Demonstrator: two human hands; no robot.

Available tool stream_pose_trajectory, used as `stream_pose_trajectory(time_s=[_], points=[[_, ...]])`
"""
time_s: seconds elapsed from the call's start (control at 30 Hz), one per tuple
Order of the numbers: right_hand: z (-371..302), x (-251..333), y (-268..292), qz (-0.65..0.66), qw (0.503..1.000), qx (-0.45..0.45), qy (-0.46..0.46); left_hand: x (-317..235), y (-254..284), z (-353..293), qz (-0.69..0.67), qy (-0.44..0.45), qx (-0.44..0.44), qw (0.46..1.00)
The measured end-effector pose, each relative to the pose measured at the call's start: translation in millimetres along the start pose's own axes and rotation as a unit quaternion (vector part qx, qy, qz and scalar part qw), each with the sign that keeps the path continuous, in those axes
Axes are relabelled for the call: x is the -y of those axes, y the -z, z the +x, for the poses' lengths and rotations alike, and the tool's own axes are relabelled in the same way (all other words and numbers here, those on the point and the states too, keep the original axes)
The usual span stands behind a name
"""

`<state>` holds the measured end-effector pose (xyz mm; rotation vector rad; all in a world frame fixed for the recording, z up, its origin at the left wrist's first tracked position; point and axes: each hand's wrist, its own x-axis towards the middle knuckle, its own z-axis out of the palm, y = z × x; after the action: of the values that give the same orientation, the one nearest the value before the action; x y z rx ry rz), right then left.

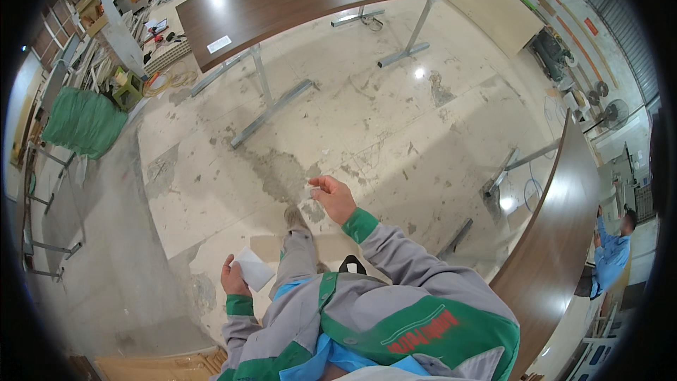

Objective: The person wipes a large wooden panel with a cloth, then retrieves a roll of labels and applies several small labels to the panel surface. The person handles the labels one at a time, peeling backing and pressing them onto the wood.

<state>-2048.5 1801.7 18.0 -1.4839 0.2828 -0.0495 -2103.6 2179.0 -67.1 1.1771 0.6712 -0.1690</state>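
My left hand is low and to the left of my body, closed on a white paper, a flat, roughly square piece like a sheet or small stack. My right hand is held out in front, above the floor. Its thumb and fingertips are pinched together at a small pale piece, too small to make out. Neither hand touches a table. Beneath them show my grey trouser leg and shoe.
Ahead stands a brown-topped table on grey metal legs, with a white label near its left corner. Another brown table runs along the right, with a person in blue beyond it. A green wrapped bundle stands left.
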Motion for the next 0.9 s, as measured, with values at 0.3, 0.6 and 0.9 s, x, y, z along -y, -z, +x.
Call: stream_pose_trajectory(time_s=[0.3, 0.6, 0.9], points=[[251.2, 25.1, 65.8, -0.006, 0.99, -0.064, -0.126, -112.3, -196.4, 229.0, -0.026, -0.06, 0.014, 0.998], [477.5, 47.6, 100.4, 0.017, 0.98, -0.136, -0.146, -212.0, -410.6, 366.7, -0.042, -0.071, 0.133, 0.988], [859.6, 85.5, 28.6, -0.09, 0.994, 0.046, -0.028, -263.8, -582.3, 497.8, -0.083, -0.048, 0.058, 0.994]])
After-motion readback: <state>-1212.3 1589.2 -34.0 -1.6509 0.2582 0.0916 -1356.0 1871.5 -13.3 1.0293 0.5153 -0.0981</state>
